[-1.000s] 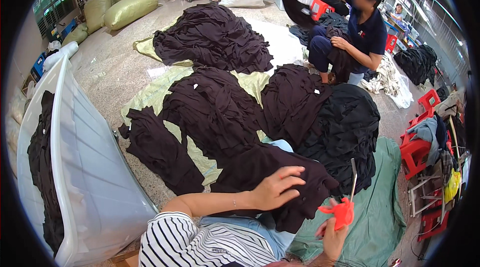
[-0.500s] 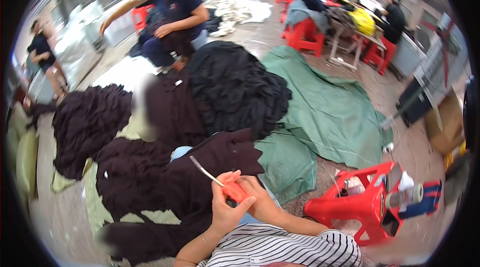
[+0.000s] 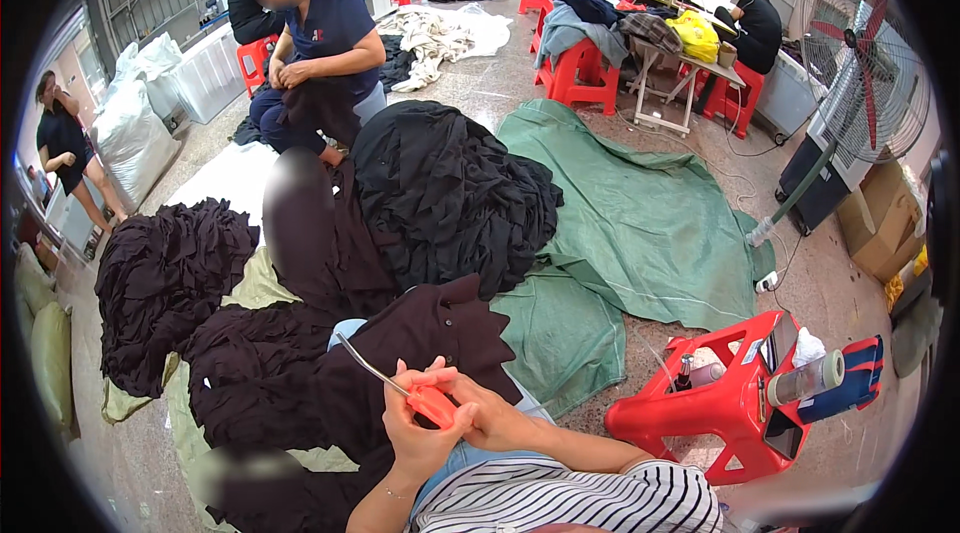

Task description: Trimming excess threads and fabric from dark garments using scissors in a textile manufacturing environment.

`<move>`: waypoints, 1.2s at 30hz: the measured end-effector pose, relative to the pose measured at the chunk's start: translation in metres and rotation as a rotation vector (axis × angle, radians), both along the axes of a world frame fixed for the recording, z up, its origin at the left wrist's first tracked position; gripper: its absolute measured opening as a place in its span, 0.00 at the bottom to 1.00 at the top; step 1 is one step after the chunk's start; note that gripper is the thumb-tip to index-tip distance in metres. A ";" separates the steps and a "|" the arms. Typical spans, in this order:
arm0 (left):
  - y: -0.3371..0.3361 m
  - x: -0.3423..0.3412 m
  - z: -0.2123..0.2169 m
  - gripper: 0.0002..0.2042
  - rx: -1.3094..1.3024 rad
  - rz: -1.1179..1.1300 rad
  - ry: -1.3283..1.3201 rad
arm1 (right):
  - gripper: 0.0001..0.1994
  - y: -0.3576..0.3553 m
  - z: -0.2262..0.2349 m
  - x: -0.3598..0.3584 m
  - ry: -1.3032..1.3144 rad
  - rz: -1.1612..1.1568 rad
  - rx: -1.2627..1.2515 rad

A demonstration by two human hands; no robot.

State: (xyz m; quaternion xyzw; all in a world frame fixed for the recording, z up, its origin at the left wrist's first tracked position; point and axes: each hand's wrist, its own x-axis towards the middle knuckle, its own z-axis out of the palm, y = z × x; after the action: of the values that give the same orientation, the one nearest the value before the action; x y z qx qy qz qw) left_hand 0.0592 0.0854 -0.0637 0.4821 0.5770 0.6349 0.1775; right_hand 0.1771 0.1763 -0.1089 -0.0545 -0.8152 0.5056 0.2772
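Two hands meet over a red-handled tool (image 3: 432,406) on a workshop floor, near the left edge of a green tarp (image 3: 660,233). The left hand (image 3: 415,445) curls around the handle, thumb pressed along it, while the right hand (image 3: 500,420) closes in from the other side; which of the two carries more of the weight cannot be told. The tool's bent metal shaft points away from the tarp.

Beneath, a dark buttoned garment (image 3: 430,328) lies spread across the worker's lap, its jagged edge reaching the tarp's near left side. Neither hand appears to grip its cloth, so work on this piece looks unfinished, with the tool itself taking up the moment.

Much handling seems left around it. A black cloth pile (image 3: 450,198) swells against the tarp's upper left side, and a maroon pile (image 3: 175,283) sits well to the tarp's left. Nothing visible shows which heap is finished and which waits, so no count of completed pieces is possible. Beyond the black pile, up and left from the tarp, a seated co-worker (image 3: 335,48) bends over dark cloth. A red stool (image 3: 660,413) bearing small goods stands near the tarp's lower right.
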 end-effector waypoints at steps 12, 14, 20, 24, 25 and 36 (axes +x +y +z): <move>-0.004 -0.021 -0.015 0.51 -0.165 -0.099 -0.130 | 0.32 0.018 0.003 0.055 -0.192 -0.369 -0.279; -0.011 -0.047 -0.032 0.23 -0.214 0.207 -0.021 | 0.22 0.029 0.018 0.074 -0.327 -0.562 -0.065; -0.030 -0.076 -0.068 0.05 -0.282 0.495 0.005 | 0.21 0.024 0.006 0.104 -0.516 -0.567 -0.026; 0.004 -0.046 -0.059 0.06 -0.039 0.189 0.372 | 0.21 0.001 -0.005 0.110 -0.630 -0.466 -0.132; 0.017 -0.043 -0.061 0.07 -0.046 0.120 0.398 | 0.22 -0.003 -0.007 0.111 -0.664 -0.482 -0.120; 0.051 -0.061 -0.093 0.09 -0.272 -0.072 0.480 | 0.22 -0.011 0.004 0.111 -0.770 -0.489 0.005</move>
State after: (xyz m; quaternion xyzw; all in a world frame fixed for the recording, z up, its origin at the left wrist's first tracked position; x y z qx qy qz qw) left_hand -0.0014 0.1360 -0.1565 0.6104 0.6651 0.4126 0.1213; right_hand 0.2885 0.1656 -0.1046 -0.4288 -0.8233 0.3662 0.0652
